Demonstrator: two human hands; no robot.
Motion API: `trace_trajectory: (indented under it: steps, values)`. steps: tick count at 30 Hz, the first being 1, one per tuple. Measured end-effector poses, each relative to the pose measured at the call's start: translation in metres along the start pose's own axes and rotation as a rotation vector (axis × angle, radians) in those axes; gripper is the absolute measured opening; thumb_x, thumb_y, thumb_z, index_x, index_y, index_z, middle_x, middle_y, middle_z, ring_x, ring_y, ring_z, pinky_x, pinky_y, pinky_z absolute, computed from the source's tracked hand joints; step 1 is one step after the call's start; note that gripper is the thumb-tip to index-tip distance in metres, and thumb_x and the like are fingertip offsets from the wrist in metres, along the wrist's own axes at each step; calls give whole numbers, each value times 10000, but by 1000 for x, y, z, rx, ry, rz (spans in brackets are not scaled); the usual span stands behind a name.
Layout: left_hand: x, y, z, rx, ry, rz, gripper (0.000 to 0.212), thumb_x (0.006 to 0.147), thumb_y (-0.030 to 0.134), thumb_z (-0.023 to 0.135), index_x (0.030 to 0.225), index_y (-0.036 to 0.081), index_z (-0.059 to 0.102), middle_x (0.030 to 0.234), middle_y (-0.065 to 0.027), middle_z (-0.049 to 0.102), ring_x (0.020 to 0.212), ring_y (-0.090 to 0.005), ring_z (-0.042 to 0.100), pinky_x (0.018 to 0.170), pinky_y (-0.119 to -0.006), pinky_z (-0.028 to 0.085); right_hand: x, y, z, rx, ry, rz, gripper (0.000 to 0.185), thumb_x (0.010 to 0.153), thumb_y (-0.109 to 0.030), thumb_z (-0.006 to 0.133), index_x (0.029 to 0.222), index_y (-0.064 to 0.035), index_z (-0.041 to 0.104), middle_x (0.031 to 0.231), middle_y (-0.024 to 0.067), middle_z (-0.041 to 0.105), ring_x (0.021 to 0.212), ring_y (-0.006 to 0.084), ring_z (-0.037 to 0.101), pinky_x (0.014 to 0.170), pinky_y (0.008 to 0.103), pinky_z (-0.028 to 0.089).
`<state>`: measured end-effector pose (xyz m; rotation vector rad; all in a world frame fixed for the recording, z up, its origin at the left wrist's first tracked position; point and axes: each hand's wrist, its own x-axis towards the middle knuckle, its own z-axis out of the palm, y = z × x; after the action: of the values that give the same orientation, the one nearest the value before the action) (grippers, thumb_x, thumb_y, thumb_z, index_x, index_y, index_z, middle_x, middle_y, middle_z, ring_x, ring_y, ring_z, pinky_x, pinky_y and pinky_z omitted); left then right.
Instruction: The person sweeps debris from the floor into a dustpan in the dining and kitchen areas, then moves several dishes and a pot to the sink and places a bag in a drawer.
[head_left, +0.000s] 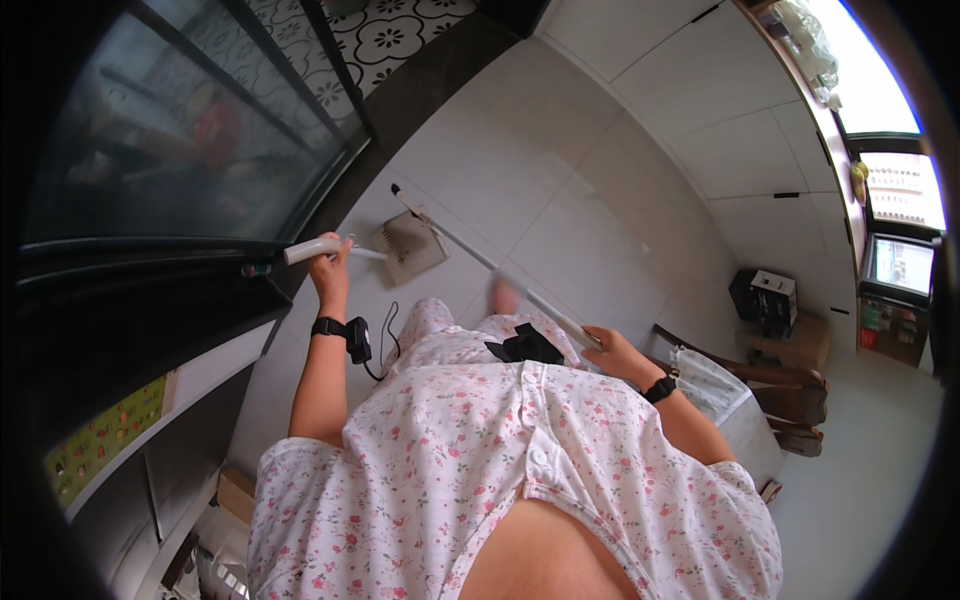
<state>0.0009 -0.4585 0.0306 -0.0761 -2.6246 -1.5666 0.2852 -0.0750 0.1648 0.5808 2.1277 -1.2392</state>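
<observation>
My left hand (330, 264) grips the pale curved handle (307, 250) of a long-handled dustpan. Its beige pan (414, 246), with a row of teeth along one side, is down at the floor in front of me. My right hand (616, 354) is closed around the upper end of a broom's grey pole (480, 258). The pole slants across to the far left, where the narrow broom head (401, 193) is beside the far edge of the pan. Whether the broom head touches the pan I cannot tell.
A glass sliding door (187, 150) with a dark frame stands at the left. White cabinets (720, 97) line the right side. Wooden chairs (787, 394) and a cloth-covered table (720, 390) are close on my right. Black boxes (772, 296) sit by the cabinets. My foot (506, 295) is on the tiles.
</observation>
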Motion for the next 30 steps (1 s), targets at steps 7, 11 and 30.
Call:
trace_trajectory:
  steps: [7, 11, 30]
  values:
    - [-4, -7, -1, -92, 39, 2, 173, 757, 142, 668, 843, 48, 551, 707, 1, 486, 638, -104, 428, 603, -243, 385, 7, -15, -2, -159, 103, 124, 385, 717, -126, 568, 1060, 40, 511, 863, 256, 580, 824, 377, 565, 725, 382, 439]
    - [-6, -3, -3, -96, 24, 18, 170, 756, 135, 665, 845, 46, 551, 710, -1, 491, 640, -106, 435, 606, -246, 391, 37, 3, 16, -266, 202, 106, 321, 694, -114, 556, 976, 36, 528, 878, 274, 573, 845, 419, 547, 718, 410, 445]
    - [-11, -10, 0, -116, -7, -60, 206, 756, 28, 648, 917, 7, 521, 816, -37, 512, 748, -104, 512, 651, -230, 472, 3, -27, -23, 46, 11, 169, 441, 755, -180, 575, 1141, 17, 491, 696, 88, 554, 606, 189, 535, 562, 293, 433]
